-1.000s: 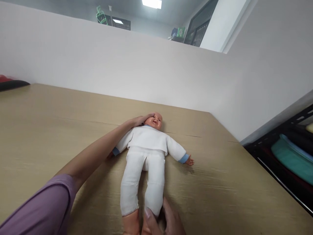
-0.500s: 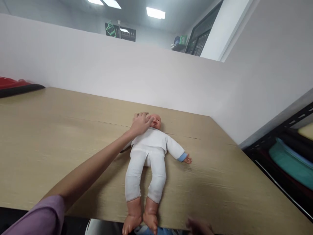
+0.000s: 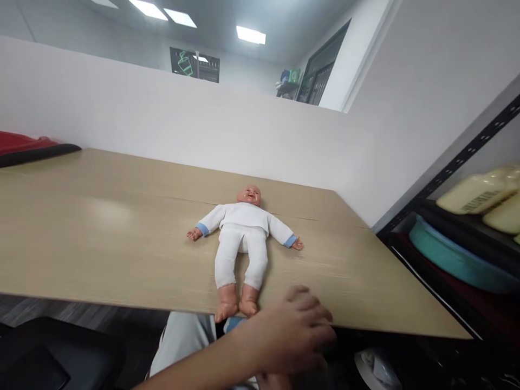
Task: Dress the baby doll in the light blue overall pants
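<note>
A baby doll (image 3: 246, 216) in a white top and white trousers with blue cuffs lies on its back on the wooden table (image 3: 134, 244). Its arms are spread and its bare feet hang at the front edge. My left hand (image 3: 294, 330) reaches across to the right, above the table edge and apart from the doll's feet. Its fingers are loosely bent and apart, slightly blurred, with nothing seen in them. Under it, a bit of skin at the bottom edge appears to be my right hand (image 3: 276, 382), with its fingers hidden.
On the right stands a black shelf rack with a teal basin (image 3: 459, 260) and cream-coloured bottles (image 3: 475, 192). A red item with a dark edge (image 3: 32, 146) lies at the far left. A low white wall (image 3: 195, 124) backs the table. A black seat (image 3: 60, 352) is at lower left.
My left hand has left the doll's head and moved down to the right, past its feet. The doll's far-left arm now shows. The view has shifted to the right and down.
</note>
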Available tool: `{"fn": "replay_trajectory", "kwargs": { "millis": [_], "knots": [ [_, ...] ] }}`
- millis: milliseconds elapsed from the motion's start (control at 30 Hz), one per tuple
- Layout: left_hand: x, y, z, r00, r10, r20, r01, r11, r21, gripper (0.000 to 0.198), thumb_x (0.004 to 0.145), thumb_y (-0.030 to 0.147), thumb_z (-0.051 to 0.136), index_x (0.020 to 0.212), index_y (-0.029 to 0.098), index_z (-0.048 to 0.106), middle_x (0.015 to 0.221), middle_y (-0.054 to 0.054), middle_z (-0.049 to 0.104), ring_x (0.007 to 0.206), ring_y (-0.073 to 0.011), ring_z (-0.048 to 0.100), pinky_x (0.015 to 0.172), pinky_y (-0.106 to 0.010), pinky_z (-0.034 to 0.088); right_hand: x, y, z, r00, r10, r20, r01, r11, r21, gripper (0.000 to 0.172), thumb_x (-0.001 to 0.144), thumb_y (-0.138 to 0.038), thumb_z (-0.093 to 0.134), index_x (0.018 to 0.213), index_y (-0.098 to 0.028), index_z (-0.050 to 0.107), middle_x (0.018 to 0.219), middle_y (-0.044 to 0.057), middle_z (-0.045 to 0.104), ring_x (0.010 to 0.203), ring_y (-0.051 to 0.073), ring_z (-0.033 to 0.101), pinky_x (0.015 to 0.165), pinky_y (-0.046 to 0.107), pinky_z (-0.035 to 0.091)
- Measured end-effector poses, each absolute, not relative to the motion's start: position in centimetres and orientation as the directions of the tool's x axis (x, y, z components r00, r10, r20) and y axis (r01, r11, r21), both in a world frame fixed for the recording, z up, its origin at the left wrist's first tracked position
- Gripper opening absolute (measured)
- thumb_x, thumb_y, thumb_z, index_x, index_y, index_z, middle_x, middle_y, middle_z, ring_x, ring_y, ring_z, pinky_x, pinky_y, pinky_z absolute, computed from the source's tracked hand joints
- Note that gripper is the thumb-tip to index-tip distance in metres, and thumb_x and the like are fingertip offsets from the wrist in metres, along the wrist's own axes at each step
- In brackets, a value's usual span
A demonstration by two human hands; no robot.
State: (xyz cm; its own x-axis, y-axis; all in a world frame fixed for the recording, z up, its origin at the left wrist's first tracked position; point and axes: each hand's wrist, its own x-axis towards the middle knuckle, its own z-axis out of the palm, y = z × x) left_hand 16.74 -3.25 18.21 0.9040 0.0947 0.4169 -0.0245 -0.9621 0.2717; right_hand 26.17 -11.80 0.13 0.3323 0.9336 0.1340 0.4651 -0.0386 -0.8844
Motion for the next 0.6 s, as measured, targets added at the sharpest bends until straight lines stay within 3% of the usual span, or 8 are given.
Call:
{"fn": "replay_trajectory", "kwargs": {
  "millis": [67, 133, 233, 400, 600],
  "knots": [
    [14.6, -2.6, 17.5, 0.833, 0.322, 0.45, 0.171, -0.923, 0.344, 0.043, 0.099, 0.048, 0.067, 0.135, 0.025, 0.062, 0.149, -0.01, 0.063, 0.141, -0.0311, 0.053, 0.13, -0.053, 0.026, 26.7, -12.2, -2.1, 0.316, 0.927, 0.205, 0.568, -0.012, -0.823, 0.034, 0.079, -0.043, 0.076, 0.113, -0.04, 0.08, 0.119, 0.008, 0.077, 0.113, 0.05, 0.068, 0.089, 0.066, 0.055],
    [12.0, -1.2, 17.1, 0.729, 0.536, 0.426, 0.382, -0.834, 0.397, 0.055, 0.096, 0.05, 0.068, 0.146, 0.028, 0.057, 0.165, -0.012, 0.047, 0.154, -0.0372, 0.038, 0.131, -0.063, 0.019, 27.4, -12.6, -4.2, 0.278, 0.923, 0.266, 0.679, 0.007, -0.734, 0.042, 0.082, -0.041, 0.072, 0.122, -0.033, 0.078, 0.125, 0.012, 0.076, 0.117, 0.05, 0.067, 0.099, 0.069, 0.05],
    [9.2, 1.2, 16.5, 0.578, 0.728, 0.37, 0.603, -0.686, 0.408, 0.066, 0.094, 0.056, 0.068, 0.154, 0.032, 0.054, 0.172, -0.013, 0.036, 0.159, -0.0467, 0.023, 0.126, -0.074, 0.02, 28.3, -12.4, -6.6, 0.179, 0.923, 0.339, 0.83, 0.043, -0.556, 0.045, 0.091, -0.039, 0.062, 0.135, -0.031, 0.072, 0.131, 0.011, 0.075, 0.118, 0.042, 0.068, 0.104, 0.061, 0.05],
    [8.8, 3.5, 15.7, 0.55, 0.792, 0.266, 0.698, -0.611, 0.373, 0.066, 0.097, 0.052, 0.066, 0.158, 0.037, 0.048, 0.172, -0.011, 0.036, 0.16, -0.0478, 0.022, 0.122, -0.075, 0.026, 28.5, -11.6, -8.4, 0.142, 0.917, 0.373, 0.902, 0.035, -0.43, 0.039, 0.095, -0.036, 0.057, 0.131, -0.03, 0.074, 0.132, 0.01, 0.075, 0.117, 0.037, 0.067, 0.107, 0.054, 0.048],
    [9.0, 5.1, 15.4, 0.558, 0.78, 0.282, 0.692, -0.625, 0.361, 0.064, 0.097, 0.05, 0.067, 0.157, 0.037, 0.05, 0.171, -0.009, 0.039, 0.16, -0.046, 0.021, 0.122, -0.073, 0.028, 29.5, -11.5, -10.0, 0.057, 0.9, 0.432, 0.924, 0.116, -0.364, 0.04, 0.091, -0.034, 0.062, 0.129, -0.035, 0.074, 0.127, 0.007, 0.077, 0.108, 0.036, 0.071, 0.095, 0.05, 0.054]
  ]
}}
